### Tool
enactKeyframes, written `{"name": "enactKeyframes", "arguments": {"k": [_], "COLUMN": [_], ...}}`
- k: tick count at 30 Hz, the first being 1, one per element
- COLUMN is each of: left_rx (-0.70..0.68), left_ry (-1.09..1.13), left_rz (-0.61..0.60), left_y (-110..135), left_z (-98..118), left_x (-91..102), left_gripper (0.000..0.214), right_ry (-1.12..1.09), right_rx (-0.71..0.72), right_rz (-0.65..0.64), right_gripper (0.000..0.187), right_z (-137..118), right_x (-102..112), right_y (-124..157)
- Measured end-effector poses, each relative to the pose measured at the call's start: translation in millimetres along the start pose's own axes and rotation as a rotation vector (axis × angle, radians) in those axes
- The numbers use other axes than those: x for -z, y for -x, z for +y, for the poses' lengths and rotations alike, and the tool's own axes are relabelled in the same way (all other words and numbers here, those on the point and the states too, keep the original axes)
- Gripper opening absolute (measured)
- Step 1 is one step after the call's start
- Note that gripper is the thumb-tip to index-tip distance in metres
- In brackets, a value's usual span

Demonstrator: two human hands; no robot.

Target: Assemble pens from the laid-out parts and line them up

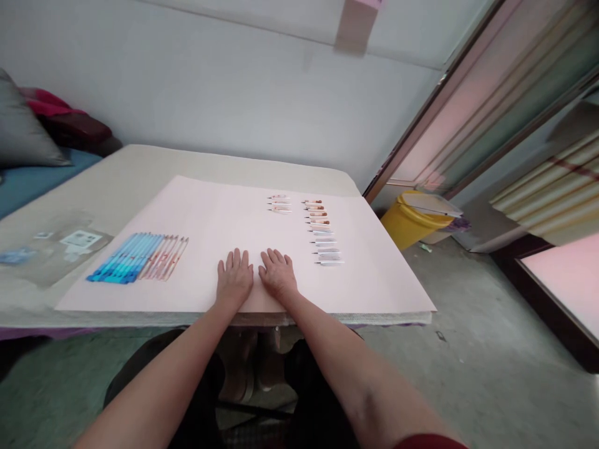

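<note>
1. Head view: at the far left, a clear plastic wrapper (56, 246) is lying on the bare tabletop (140, 162), just off the edge of the pink sheet (210, 206).
2. On the sheet's left part, a row of pens (138, 257) is lying side by side, blue ones to the left and pink ones to the right. Their long axes are running away from you and leaning to the right. They are sitting to the left of your left hand (235, 279), apart from it, and that hand is the nearer one.
3. You are resting both hands palm down on the sheet near its front edge, side by side and almost touching. The left fingers (238, 259) and the right hand (279, 274) are stretched out flat and holding nothing.
4. Right of your right hand and a little farther out, a column of small capped pieces (322, 237) is running away from you, each piece lying crosswise. A shorter set (279, 204) is lying beyond your fingertips. Your right hand is the nearer one here.
5. Off the tabletop to the right, a yellow bin (412, 218) is standing on the floor.
</note>
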State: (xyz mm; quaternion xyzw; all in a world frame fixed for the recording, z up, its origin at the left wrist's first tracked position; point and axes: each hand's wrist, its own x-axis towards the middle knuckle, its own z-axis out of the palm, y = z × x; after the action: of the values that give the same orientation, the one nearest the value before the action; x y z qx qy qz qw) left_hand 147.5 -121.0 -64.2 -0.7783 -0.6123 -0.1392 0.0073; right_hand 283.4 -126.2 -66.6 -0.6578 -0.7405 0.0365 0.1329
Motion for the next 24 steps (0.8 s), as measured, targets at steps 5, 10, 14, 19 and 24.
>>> {"name": "enactKeyframes", "arguments": {"k": [5, 10, 14, 19, 24], "left_rx": [-0.012, -0.010, -0.005, -0.014, -0.007], "left_ry": [-0.022, 0.008, 0.014, -0.041, -0.047], "left_rz": [0.004, 0.034, 0.039, 0.057, 0.065], "left_y": [0.1, -0.4, 0.1, -0.5, -0.8], "left_z": [-1.5, -0.6, 0.5, 0.1, -1.2], "left_x": [-2.3, -1.4, 0.7, 3.2, -0.4], "left_gripper": [0.049, 0.049, 0.048, 0.047, 0.047], "right_ry": [0.006, 0.011, 0.011, 0.017, 0.034], "right_rx": [0.004, -0.001, 0.000, 0.000, -0.014], "right_rz": [0.029, 0.064, 0.061, 0.055, 0.016], "right_gripper": [0.044, 0.043, 0.044, 0.043, 0.044], "right_z": [-0.2, -0.9, -1.4, -3.1, -5.4], "right_x": [-1.4, -2.6, -2.0, 0.6, 4.3], "right_y": [0.5, 0.7, 0.1, -0.6, -0.8]}}
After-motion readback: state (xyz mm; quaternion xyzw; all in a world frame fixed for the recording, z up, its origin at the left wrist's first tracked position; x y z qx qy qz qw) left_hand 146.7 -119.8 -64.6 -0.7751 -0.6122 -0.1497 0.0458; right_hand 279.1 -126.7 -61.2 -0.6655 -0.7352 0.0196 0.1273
